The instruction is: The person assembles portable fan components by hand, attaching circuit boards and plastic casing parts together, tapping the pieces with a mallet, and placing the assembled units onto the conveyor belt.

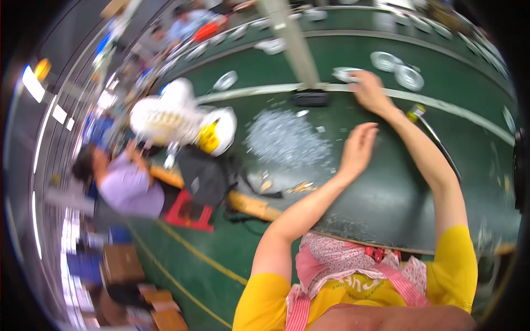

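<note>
My right hand reaches over the pale rail to the far green belt. Its fingers close on the edge of a round whitish part, slightly blurred. Beside it on the belt lie a clear round part and another round part, whose rims nearly touch. My left hand hovers over the dark green worktable with fingers stretched out and nothing in them. To its left spreads a heap of small translucent pieces.
A grey post rises behind a small black box. On the right lies a hand tool with a yellow-green end and a dark cable. White bags, a black backpack and a seated person in lilac are at left.
</note>
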### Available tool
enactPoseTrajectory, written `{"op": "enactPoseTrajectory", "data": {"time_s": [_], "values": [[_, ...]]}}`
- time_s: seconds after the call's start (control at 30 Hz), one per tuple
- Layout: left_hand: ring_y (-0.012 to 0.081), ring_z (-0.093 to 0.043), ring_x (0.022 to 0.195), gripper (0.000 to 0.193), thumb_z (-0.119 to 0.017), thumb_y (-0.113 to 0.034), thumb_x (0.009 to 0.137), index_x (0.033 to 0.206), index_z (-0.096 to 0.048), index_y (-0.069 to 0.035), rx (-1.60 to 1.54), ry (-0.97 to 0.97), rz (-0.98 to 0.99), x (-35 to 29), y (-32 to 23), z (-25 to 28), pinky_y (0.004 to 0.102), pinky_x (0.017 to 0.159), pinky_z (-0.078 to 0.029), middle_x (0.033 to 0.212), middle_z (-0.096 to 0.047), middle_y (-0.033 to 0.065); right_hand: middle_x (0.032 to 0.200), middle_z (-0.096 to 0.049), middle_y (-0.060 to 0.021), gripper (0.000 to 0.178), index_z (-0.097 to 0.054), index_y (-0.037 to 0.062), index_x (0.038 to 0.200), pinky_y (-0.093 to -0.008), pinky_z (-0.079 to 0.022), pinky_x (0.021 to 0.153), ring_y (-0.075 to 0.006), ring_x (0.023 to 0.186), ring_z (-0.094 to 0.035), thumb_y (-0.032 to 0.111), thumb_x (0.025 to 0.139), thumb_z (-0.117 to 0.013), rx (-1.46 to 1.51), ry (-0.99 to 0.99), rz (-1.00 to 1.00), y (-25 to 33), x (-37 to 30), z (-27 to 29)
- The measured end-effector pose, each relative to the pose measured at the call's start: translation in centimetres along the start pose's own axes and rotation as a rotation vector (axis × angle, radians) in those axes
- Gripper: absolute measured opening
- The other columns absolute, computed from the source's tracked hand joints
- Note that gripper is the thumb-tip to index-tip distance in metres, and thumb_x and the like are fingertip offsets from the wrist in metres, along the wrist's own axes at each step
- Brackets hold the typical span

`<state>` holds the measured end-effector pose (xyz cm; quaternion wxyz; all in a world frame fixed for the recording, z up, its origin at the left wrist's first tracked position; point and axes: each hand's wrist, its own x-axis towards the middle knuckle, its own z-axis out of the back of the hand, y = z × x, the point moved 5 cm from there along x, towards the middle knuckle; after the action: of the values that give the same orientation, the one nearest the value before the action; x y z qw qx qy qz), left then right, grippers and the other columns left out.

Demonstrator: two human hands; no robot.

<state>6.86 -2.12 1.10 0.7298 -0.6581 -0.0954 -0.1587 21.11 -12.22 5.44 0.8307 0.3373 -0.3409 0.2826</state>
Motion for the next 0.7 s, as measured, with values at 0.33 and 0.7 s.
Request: {"op": "enactPoseTrajectory", "data": {"time_s": [0.33,0.7], "values": [[0.0128,-0.063,0.096,0.029,-0.052,-0.020,0.104,0.126,-0.060,-0.003,0.028,0.051,0.135,-0.4,-0.6,0.7,0.0257,0.084,-0.049,0.111,-0.069,0.0095,0.119,-0.057,-0.0217,0.042,-0.050,-0.0013,0.124,-0.0487,-0.055,0.079,-0.0400,0.100,-0.064,0.002,0.083,-0.056,-0.424,0.066,-0.458,-9.4,1.7,1.0],[0.0321,-0.045,0.130,0.080,-0.074,-0.003,0.078,0.148,-0.035,-0.006,0.373,-0.089,-0.350,-0.9,-2.9,1.6,0.0397,0.106,-0.040,0.145,-0.043,0.0163,0.092,-0.060,-0.0148,0.011,-0.067,0.0043,0.095,-0.0485,-0.048,0.067,-0.0390,0.079,-0.062,0.013,0.090,-0.062,-0.471,0.018,-0.036,-2.0,-1.4,6.5]]}}
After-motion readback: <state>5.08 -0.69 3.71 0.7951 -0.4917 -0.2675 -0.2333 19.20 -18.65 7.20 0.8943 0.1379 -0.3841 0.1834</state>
